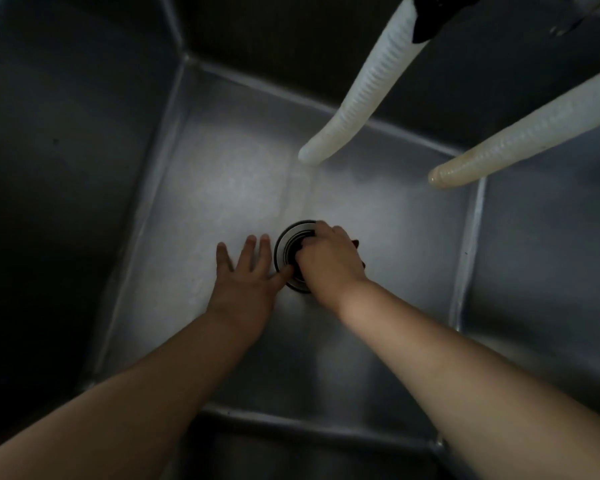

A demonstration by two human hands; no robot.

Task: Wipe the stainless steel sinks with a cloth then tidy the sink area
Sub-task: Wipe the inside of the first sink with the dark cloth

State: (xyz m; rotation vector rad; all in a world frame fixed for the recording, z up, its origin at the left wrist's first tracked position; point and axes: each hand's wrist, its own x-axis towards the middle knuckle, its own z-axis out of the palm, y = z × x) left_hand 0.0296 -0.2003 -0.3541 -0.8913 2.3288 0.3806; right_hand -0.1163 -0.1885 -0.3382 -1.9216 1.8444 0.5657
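While L hand (243,271) lies flat on sink (201,188) floor, R hand (326,258) fingers curl onto drain (288,247).

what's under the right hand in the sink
The right hand covers much of the round drain fitting in the sink floor, its fingers curled into it. A bit of something dark red peeks out beside the hand. What the fingers hold is hidden.
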